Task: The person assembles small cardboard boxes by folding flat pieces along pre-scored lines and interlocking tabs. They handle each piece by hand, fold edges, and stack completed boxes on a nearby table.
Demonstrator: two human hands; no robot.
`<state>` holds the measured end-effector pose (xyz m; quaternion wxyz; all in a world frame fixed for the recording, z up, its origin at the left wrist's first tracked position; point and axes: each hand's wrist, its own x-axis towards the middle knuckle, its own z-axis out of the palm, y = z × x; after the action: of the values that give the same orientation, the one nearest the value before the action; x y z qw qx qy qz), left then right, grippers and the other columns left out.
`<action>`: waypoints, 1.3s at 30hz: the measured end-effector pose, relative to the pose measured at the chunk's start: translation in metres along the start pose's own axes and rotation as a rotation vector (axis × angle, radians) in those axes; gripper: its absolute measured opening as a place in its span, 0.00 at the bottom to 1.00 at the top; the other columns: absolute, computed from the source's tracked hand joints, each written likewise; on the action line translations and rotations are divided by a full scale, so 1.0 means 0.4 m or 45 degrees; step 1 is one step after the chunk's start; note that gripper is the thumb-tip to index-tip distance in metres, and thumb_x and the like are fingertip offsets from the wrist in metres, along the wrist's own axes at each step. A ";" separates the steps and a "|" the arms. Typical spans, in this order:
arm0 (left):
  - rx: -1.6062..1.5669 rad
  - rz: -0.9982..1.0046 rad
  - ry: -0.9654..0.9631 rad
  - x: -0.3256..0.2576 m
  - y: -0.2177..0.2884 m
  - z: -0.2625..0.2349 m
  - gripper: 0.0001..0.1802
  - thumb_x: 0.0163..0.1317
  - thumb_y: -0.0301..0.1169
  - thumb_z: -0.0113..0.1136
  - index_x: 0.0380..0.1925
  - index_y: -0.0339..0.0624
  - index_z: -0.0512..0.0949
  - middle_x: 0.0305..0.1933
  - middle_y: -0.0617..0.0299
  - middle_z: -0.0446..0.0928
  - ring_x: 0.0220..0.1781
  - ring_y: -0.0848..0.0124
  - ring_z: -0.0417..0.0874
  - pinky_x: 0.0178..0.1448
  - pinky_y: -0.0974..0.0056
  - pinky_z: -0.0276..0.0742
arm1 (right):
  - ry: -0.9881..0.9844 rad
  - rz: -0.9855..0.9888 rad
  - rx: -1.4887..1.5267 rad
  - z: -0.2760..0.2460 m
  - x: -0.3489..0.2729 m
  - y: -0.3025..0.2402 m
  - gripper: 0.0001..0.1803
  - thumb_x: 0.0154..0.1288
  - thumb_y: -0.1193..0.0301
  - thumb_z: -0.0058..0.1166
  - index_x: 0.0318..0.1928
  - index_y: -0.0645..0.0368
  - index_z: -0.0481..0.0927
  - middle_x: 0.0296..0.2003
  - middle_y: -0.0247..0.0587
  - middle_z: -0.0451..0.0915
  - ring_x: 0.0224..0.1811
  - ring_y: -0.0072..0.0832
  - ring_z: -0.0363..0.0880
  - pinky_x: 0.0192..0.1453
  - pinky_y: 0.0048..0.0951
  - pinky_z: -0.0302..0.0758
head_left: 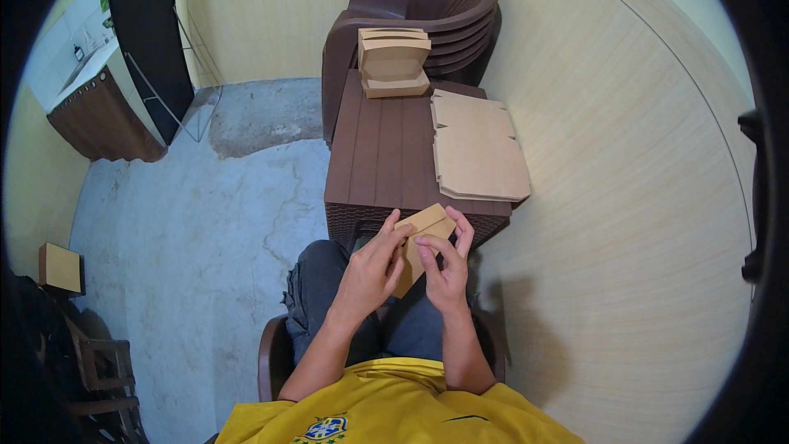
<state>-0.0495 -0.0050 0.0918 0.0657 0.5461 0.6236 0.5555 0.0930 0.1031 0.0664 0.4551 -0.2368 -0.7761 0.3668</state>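
Over my lap I hold a small brown cardboard box [429, 219], partly folded, tilted between both hands. My left hand [371, 270] grips its left side, with fingers over the upper edge. On the other side, my right hand [446, 270] has its thumb and a finger pinched at a flap while another finger reaches around the top right corner. The lower part of the box is partly covered by my hands. Just beyond lies a pile of flat cardboard blanks [483, 152] on the right of a brown slatted table [370, 160]. Folded cardboard boxes [394, 66], lids raised, stand stacked at its far end.
Stacked brown plastic chairs [427, 0] stand behind the table. A pale wall [625, 197] runs close along my right. On the left are a box-shaped object [62, 269], a wooden chair [107, 366], a metal rack [193, 82] and a curtained sink counter [107, 119].
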 end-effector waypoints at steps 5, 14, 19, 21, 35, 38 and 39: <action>-0.045 -0.076 0.031 -0.002 0.007 0.010 0.26 0.70 0.16 0.65 0.67 0.36 0.77 0.75 0.30 0.77 0.62 0.41 0.90 0.61 0.51 0.87 | -0.019 -0.051 -0.049 -0.008 0.008 -0.007 0.05 0.76 0.71 0.68 0.48 0.53 0.93 0.77 0.53 0.61 0.80 0.49 0.67 0.78 0.49 0.74; -0.126 -0.053 0.060 0.012 0.017 0.011 0.19 0.68 0.14 0.65 0.58 0.35 0.84 0.72 0.35 0.81 0.70 0.46 0.88 0.66 0.54 0.87 | -0.087 0.079 -0.007 -0.020 0.015 -0.005 0.06 0.76 0.69 0.68 0.49 0.53 0.93 0.77 0.55 0.64 0.81 0.51 0.65 0.81 0.52 0.70; -0.184 -0.142 -0.001 0.016 0.021 -0.005 0.21 0.68 0.16 0.65 0.61 0.36 0.84 0.73 0.39 0.82 0.70 0.47 0.89 0.67 0.55 0.86 | -0.064 -0.046 -0.121 -0.022 0.022 -0.007 0.08 0.74 0.71 0.69 0.50 0.52 0.94 0.76 0.53 0.65 0.81 0.51 0.66 0.79 0.50 0.71; -0.215 -0.133 0.003 0.013 0.020 -0.005 0.23 0.68 0.16 0.65 0.62 0.36 0.83 0.74 0.40 0.81 0.69 0.48 0.89 0.67 0.55 0.87 | -0.074 -0.057 -0.087 -0.022 0.021 -0.005 0.08 0.74 0.73 0.68 0.50 0.54 0.93 0.76 0.54 0.66 0.80 0.51 0.68 0.80 0.50 0.71; -0.249 -0.068 -0.006 0.007 0.018 0.000 0.27 0.70 0.18 0.66 0.69 0.37 0.80 0.76 0.42 0.80 0.72 0.51 0.87 0.72 0.55 0.85 | -0.016 -0.065 0.013 -0.025 0.024 0.009 0.09 0.70 0.72 0.73 0.49 0.56 0.93 0.74 0.53 0.67 0.77 0.49 0.72 0.76 0.51 0.76; -0.344 -0.121 -0.010 0.002 0.014 0.002 0.29 0.70 0.18 0.68 0.71 0.37 0.79 0.77 0.44 0.80 0.74 0.54 0.85 0.75 0.54 0.83 | -0.010 -0.085 0.029 -0.024 0.018 0.013 0.08 0.72 0.73 0.71 0.49 0.57 0.89 0.73 0.54 0.70 0.80 0.48 0.68 0.82 0.48 0.66; -0.388 -0.143 -0.008 0.000 0.011 0.004 0.29 0.70 0.18 0.69 0.72 0.37 0.78 0.77 0.44 0.80 0.75 0.55 0.85 0.76 0.54 0.83 | 0.014 -0.096 0.038 -0.022 0.017 0.017 0.10 0.71 0.72 0.72 0.50 0.58 0.88 0.73 0.54 0.70 0.80 0.48 0.68 0.83 0.48 0.65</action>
<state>-0.0456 -0.0049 0.0947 0.1806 0.4959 0.5613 0.6375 0.0977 0.1152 0.0674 0.4762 -0.2027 -0.7764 0.3597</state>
